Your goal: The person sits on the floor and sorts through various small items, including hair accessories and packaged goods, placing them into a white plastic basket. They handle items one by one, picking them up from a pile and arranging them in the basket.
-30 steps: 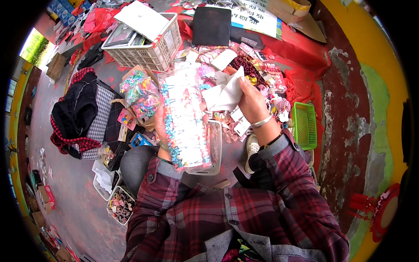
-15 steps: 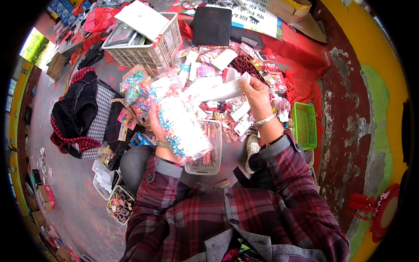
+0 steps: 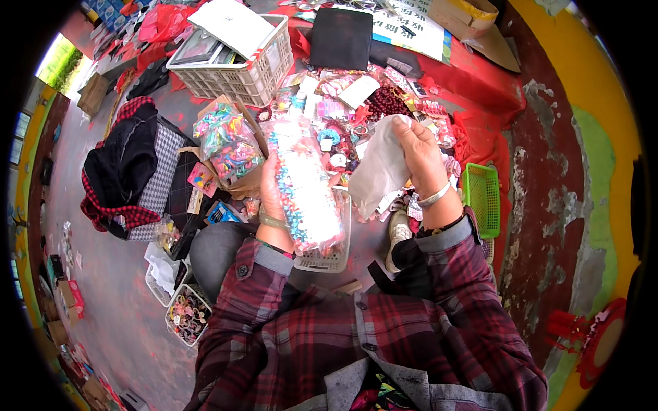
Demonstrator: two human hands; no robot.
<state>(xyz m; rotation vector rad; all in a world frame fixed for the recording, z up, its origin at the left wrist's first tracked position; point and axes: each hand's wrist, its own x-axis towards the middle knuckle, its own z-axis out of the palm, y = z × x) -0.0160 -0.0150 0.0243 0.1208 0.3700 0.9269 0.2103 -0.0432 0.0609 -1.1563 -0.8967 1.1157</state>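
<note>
My left hand [image 3: 271, 198] is closed round the left side of a long clear plastic packet [image 3: 312, 198] of white cards edged with small blue, pink and red pieces. Glare washes out the middle of the packet, so its contents are hard to make out. In my right hand [image 3: 423, 161], thumb and fingers pinch the top of a thin white plastic bag [image 3: 378, 171], which hangs limp to the left of the hand. A gap separates bag and packet. Below the packet stands a white basket [image 3: 329, 262], partly hidden by it.
A heap of hair accessories and cards [image 3: 360, 92] spreads ahead on red cloth. To the left is a cardboard box [image 3: 257, 181] with bagged colourful pieces. A crate [image 3: 264, 79] stands behind it; a green basket [image 3: 482, 198] is on the right. Clothes [image 3: 120, 171] lie far left.
The packet has turned more upright and shifted a little right. My right hand has moved right and down, and the white bag, earlier stretched left toward the packet, now hangs down apart from it.
</note>
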